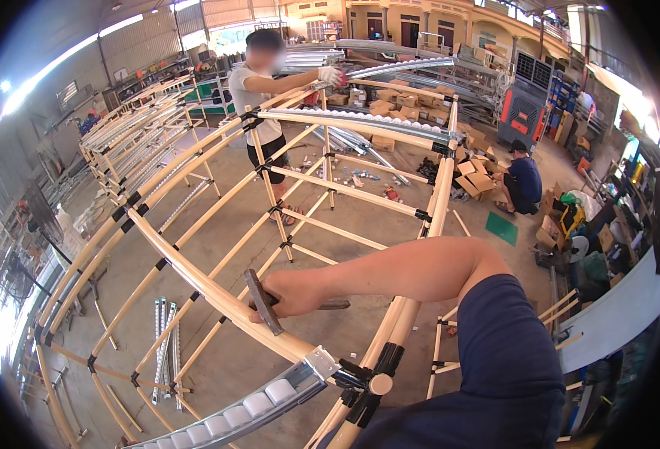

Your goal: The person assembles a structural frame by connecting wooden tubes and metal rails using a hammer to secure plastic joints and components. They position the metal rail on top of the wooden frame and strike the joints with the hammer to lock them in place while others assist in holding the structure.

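My right hand [294, 292] is closed around a hammer [262, 301], its dark metal head beside a cream pipe [217, 295] of the rack frame. The end of the handle sticks out behind my fist. Whether the head touches the pipe I cannot tell. Close by, a roller track [259, 404] with white rollers ends in a metal bracket [321, 363] at the frame's near corner. Black joints [361, 383] clamp several pipes together there. My left hand is out of the picture.
A person [259, 105] in work gloves stands at the frame's far side, by another roller track [401, 69]. Someone in dark clothes [523, 179] squats near cardboard boxes [476, 176]. Loose tracks [166, 344] lie on the floor at left. More racks [146, 142] stand behind.
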A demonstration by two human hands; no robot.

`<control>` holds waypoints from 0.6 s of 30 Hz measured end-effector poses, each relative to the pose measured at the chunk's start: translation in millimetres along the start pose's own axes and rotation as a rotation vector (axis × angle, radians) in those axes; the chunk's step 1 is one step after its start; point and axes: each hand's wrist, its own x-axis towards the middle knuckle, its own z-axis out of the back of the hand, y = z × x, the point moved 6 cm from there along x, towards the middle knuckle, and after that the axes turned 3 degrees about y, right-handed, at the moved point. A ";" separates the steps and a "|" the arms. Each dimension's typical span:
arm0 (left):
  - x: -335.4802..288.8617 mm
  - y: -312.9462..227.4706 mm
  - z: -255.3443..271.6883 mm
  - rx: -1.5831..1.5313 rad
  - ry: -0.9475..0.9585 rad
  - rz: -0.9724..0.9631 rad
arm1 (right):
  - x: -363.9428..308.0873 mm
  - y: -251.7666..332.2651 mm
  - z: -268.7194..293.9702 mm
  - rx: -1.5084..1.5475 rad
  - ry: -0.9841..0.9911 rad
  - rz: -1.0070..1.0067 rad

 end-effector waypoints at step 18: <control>-3.6 4.2 -5.6 0.040 0.017 -0.020 | 3.1 -3.6 -1.4 -0.041 -0.009 0.005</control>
